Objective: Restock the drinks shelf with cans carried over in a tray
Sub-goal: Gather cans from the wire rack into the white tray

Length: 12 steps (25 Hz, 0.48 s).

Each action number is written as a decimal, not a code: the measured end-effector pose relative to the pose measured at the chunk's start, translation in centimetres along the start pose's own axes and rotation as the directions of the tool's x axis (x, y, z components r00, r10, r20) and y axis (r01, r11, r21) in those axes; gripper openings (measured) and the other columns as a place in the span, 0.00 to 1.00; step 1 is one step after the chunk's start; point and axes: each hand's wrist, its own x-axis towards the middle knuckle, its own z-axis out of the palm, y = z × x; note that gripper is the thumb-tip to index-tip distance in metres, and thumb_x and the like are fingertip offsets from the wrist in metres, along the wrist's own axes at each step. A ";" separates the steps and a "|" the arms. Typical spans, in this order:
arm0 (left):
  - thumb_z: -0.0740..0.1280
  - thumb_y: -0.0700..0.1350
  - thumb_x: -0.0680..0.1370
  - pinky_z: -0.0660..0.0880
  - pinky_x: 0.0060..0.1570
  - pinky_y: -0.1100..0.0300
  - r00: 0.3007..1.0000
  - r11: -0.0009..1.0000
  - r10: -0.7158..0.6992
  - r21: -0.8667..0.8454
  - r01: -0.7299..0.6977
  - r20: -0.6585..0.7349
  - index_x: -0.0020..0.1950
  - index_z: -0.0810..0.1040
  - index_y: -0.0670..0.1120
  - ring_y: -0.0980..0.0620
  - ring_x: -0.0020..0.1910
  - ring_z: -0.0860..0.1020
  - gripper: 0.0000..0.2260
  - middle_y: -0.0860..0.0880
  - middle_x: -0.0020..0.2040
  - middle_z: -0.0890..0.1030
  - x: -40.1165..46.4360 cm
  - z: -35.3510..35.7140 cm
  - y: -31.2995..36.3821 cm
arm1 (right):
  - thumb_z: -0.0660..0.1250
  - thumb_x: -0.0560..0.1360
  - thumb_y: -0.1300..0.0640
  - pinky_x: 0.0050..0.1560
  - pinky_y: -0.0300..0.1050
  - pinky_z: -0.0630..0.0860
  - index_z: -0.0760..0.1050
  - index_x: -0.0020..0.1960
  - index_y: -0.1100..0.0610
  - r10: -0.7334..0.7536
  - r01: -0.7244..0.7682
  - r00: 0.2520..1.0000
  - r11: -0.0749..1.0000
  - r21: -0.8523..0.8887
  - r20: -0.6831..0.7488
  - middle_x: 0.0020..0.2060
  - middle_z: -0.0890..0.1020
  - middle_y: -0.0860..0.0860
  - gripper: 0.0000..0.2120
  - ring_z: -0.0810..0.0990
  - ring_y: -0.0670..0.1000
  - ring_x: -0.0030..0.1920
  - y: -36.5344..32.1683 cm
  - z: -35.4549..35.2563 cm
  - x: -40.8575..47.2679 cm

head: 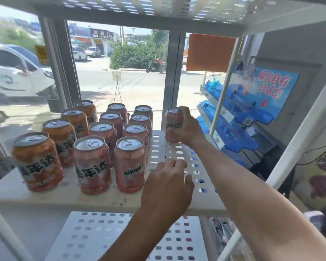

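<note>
**Inspector A:** We record a white perforated shelf [179, 147] in front of a window. On its left and middle part stand three rows of cans [109, 132], four deep, all upright with tops unopened: the left row orange, the other two pinkish red.

**Inspector B:** Agreed. We note the right hand [188, 129] wrapped round one more pink can [172, 127] at the back right of the shelf. Fingers and thumb curl round its side. The can stands upright, its base at the shelf surface; we cannot tell whether it fully rests there. It is set apart from the three rows, to their right.

**Inspector A:** And the left hand [167, 185]?

**Inspector B:** We find it holding nothing. It hovers over the front right part of the shelf, just beside the front can of the right-hand row [130, 164], fingers loosely bent, knuckles up. Whether the fingertips touch the shelf, we cannot tell.

**Inspector A:** Surroundings: a second perforated shelf [102, 236] below, another above [177, 8]. To the right, a blue display rack [239, 117] with a blue sign [267, 85]. An orange sheet [209, 51] hangs on the glass. Outside, a white car [17, 72] and bushes [132, 53].
</note>
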 end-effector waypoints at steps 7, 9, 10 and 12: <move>0.56 0.54 0.81 0.73 0.51 0.56 0.999 0.999 -0.018 -0.051 0.016 -0.037 0.64 0.71 0.54 0.52 0.59 0.73 0.14 0.55 0.63 0.73 -2.0 -2.9 -0.1 | 0.75 0.65 0.51 0.45 0.48 0.80 0.61 0.61 0.39 -0.099 0.104 0.990 0.993 0.046 -0.100 0.53 0.77 0.52 0.32 0.80 0.52 0.48 -1.9 -3.9 -6.6; 0.57 0.54 0.81 0.73 0.51 0.56 0.997 0.999 -0.007 -0.053 0.003 -0.071 0.64 0.72 0.52 0.51 0.58 0.74 0.14 0.54 0.63 0.74 -2.6 -3.7 0.3 | 0.76 0.66 0.52 0.43 0.43 0.79 0.62 0.62 0.40 -0.141 0.147 0.982 0.988 0.044 -0.126 0.53 0.78 0.51 0.32 0.80 0.50 0.48 -2.9 -5.3 -9.6; 0.57 0.53 0.81 0.73 0.50 0.55 0.996 0.999 -0.007 -0.050 0.002 -0.091 0.64 0.72 0.52 0.50 0.57 0.75 0.14 0.53 0.63 0.75 -2.9 -4.1 0.6 | 0.76 0.66 0.53 0.42 0.39 0.77 0.63 0.63 0.41 -0.157 0.163 0.979 0.986 0.039 -0.134 0.53 0.78 0.50 0.32 0.80 0.49 0.48 -3.4 -6.0 -11.0; 0.58 0.53 0.80 0.73 0.48 0.54 0.993 1.000 -0.003 -0.024 0.000 -0.117 0.63 0.72 0.51 0.49 0.56 0.75 0.14 0.51 0.61 0.76 -3.5 -4.9 1.4 | 0.76 0.66 0.54 0.40 0.33 0.75 0.64 0.64 0.41 -0.162 0.172 0.977 0.983 0.066 -0.140 0.53 0.78 0.49 0.32 0.79 0.46 0.48 -4.3 -7.5 -14.0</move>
